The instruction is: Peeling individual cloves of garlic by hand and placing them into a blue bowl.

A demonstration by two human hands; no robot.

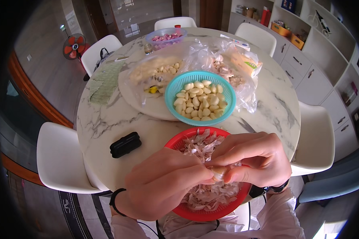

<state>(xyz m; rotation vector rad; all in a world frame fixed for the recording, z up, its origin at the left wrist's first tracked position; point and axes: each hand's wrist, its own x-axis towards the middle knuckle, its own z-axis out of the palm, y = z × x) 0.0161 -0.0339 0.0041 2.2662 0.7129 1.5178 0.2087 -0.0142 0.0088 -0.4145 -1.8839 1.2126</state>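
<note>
A garlic clove [219,173] with skin on it is pinched between the fingertips of my left hand [170,179] and my right hand [254,161]. Both hands hover over a red plastic basket [208,215] heaped with papery garlic skins [211,197]. Beyond it stands a turquoise plastic basket [170,104] full of peeled garlic cloves [200,100]. The blade of a knife [246,125] shows on the table past my right hand; the rest of it is hidden.
The round marble-patterned table [98,125] carries a black case [125,145] at left and a green cloth [107,82]. Plastic bags with garlic [167,68] lie behind the turquoise basket. Farther back is a bowl of shallots [166,37]. White chairs [62,158] surround the table.
</note>
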